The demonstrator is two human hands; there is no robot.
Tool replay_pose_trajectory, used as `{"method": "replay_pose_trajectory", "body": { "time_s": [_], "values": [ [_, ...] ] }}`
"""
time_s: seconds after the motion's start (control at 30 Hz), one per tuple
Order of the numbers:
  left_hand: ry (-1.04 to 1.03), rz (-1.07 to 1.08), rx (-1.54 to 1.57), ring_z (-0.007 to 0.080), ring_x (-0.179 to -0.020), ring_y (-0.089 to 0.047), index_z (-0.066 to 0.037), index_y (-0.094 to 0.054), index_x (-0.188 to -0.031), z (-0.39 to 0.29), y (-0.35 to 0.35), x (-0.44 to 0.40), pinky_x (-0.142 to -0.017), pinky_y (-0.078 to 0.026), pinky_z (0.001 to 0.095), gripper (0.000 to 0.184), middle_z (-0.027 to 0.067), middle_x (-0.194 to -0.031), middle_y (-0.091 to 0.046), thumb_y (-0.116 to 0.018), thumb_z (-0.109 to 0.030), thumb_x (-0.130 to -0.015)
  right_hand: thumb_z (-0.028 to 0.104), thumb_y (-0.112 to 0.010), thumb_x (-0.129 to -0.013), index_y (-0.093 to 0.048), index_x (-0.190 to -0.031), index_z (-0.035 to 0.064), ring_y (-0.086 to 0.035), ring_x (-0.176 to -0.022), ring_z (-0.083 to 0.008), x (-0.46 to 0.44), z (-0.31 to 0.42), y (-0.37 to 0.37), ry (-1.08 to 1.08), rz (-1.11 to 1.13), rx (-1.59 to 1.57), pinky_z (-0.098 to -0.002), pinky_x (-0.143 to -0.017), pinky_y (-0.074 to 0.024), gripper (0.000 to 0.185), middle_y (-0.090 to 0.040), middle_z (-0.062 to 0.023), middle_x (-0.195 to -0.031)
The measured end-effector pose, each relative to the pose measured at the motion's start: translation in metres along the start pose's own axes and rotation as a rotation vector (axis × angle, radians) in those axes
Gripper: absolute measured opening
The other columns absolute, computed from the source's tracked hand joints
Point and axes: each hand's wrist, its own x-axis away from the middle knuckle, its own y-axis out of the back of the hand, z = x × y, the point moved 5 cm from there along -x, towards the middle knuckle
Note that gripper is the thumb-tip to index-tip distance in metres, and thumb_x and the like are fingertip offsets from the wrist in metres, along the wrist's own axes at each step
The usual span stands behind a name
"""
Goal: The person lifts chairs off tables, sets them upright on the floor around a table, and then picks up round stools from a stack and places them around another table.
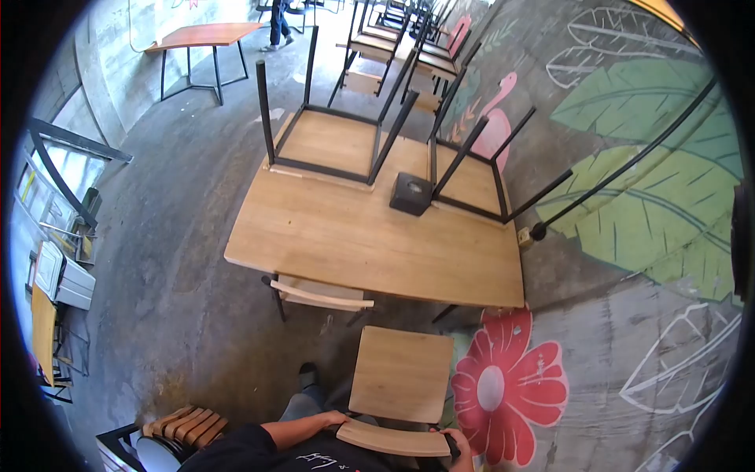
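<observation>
A wooden chair [401, 376] with dark metal parts stands right in front of my body, its seat facing the table and its curved backrest nearest me. My left hand [333, 419] is closed at the left end of the backrest. At the other end, my right hand [459, 447] grips the dark frame beside the wood. Past the seat is a long wooden table [346, 236]. A second chair [318, 295] is tucked under its near edge, to the left.
Two upturned chairs [326, 149] [472, 177] rest on the table, legs up, with a black box [410, 193] between them. A painted wall [598, 354] runs close along the right. Further off are another table [206, 35] and a person's legs [279, 23]. Stacked wooden pieces [185, 426] sit at lower left.
</observation>
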Motion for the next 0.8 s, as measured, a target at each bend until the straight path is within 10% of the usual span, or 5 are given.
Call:
{"method": "replay_pose_trajectory", "body": {
  "time_s": [0.33,0.4,0.5,0.8],
  "values": [
    [-0.205,0.017,0.006,0.0259,-0.104,-0.059,0.004,-0.065,-0.112,-0.029,0.003,-0.102,-0.09,-0.045,0.0378,0.052,0.018,-0.116,-0.063,-0.058,-0.041,-0.086,0.032,-0.061,-0.078,-0.068,-0.098,0.0094,-0.066,-0.074,-0.0246,0.086,0.155,-0.123,-0.061,-0.299,0.01,-0.0334,-0.068,-0.0532,0.031,-0.069,-0.0075,-0.083],
    [-0.083,-0.044,0.071,0.0255,-0.102,-0.06,0.006,-0.065,-0.11,-0.092,0.016,-0.022,-0.088,-0.046,0.037,0.052,0.0179,-0.114,-0.064,-0.058,-0.04,-0.087,0.02,-0.051,-0.08,-0.067,-0.106,0.0025,-0.065,-0.092,-0.0253,0.032,0.165,-0.077,-0.362,-0.295,0.276,-0.0361,-0.087,-0.0495,0.036,-0.069,-0.0096,-0.102],
    [-0.096,-0.071,0.098,0.0242,-0.099,-0.061,0.006,-0.066,-0.107,-0.121,0.021,-0.025,-0.086,-0.047,0.0361,0.053,0.0172,-0.11,-0.066,-0.06,-0.042,-0.085,0.023,-0.052,-0.083,-0.067,-0.105,0.0057,-0.067,-0.076,-0.0264,-0.039,0.169,-0.022,-0.329,-0.073,0.154,-0.0385,-0.073,-0.0527,0.031,-0.069,-0.0113,-0.092],
    [-0.166,-0.099,0.116,0.02,-0.096,-0.061,-0.003,-0.068,-0.11,-0.139,0.027,-0.145,-0.085,-0.047,0.0337,0.044,0.0099,-0.105,-0.068,-0.06,-0.039,-0.086,0.015,-0.046,-0.078,-0.061,-0.11,-0.0064,-0.065,-0.096,-0.0283,-0.08,0.221,0.021,-0.353,0.028,0.121,-0.0384,-0.087,-0.0502,0.041,-0.067,-0.0163,-0.105]
  ]
}}
